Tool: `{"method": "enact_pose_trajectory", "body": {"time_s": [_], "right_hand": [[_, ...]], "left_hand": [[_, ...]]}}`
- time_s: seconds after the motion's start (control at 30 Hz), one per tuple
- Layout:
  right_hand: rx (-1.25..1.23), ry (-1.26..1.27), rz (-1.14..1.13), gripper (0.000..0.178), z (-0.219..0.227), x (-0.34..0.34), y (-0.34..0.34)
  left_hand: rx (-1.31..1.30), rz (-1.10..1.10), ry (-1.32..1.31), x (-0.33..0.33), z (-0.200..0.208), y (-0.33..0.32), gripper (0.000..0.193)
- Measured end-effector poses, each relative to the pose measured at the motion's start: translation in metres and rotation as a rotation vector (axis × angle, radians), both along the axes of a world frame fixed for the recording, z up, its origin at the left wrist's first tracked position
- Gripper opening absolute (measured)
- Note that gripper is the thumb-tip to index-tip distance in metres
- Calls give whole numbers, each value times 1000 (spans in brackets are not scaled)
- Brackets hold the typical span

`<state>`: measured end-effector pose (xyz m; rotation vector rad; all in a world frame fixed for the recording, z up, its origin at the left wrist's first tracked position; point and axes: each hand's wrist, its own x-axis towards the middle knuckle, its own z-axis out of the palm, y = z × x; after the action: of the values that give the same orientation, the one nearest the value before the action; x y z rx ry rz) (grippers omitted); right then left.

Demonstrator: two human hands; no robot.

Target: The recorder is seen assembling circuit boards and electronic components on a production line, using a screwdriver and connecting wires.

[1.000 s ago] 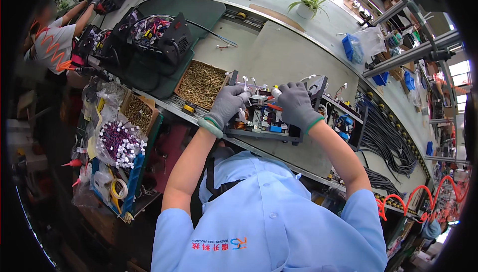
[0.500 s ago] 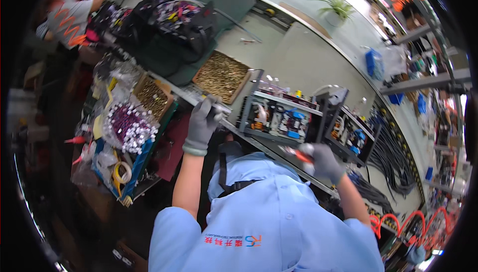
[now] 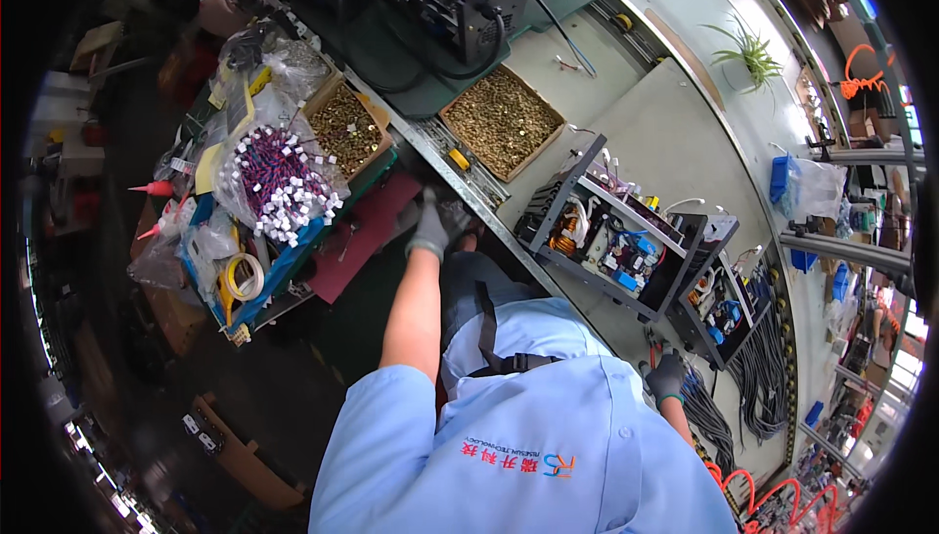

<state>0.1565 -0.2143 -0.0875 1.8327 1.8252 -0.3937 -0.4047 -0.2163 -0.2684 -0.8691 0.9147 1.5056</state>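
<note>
My left hand (image 3: 428, 231), in a grey glove, is low beside the bench's near edge, between the bench and a maroon sheet (image 3: 367, 231). Its fingers are smeared and partly lost against the dark background, so what they hold is unclear. At the right, my grey-gloved right hand (image 3: 667, 378) is over the bench top, its fingers closed at a red-handled hand tool (image 3: 652, 341). Just beyond that hand stands an opened dark-framed electronic unit (image 3: 722, 314), with a larger one (image 3: 611, 241) to its left. Both show coils and blue parts inside.
Brass-coloured small parts fill a shallow box (image 3: 499, 123) on the bench and a smaller box (image 3: 344, 133) on the left cart. Wire bundles with white connectors (image 3: 284, 182) lie on that cart. Black cables (image 3: 761, 348) are at the right. A potted plant (image 3: 743, 57) stands far back.
My left hand has dropped from the bench rail to below its edge. The right hand has moved right and nearer with the red-handled tool. The whole view has shifted and turned.
</note>
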Motion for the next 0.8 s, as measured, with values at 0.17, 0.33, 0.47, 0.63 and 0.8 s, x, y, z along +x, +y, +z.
{"method": "enact_pose_trajectory", "body": {"time_s": [0.17,0.33,0.47,0.63,0.8], "right_hand": [[-59,48,-85,80,-7,-25,23],[297,785,-462,57,-27,-23,8],[-21,2033,-1565,37,4,-53,38],[-114,2094,-1849,36,52,-73,72],[23,2028,-1748,31,6,-57,89]], "left_hand": [[74,-177,330,0,49,-3,74],[162,-544,484,56,131,-47,63],[363,-1048,347,111,202,-36,65],[149,-667,82,159,208,22,40],[56,-711,140,151,191,79,23]]}}
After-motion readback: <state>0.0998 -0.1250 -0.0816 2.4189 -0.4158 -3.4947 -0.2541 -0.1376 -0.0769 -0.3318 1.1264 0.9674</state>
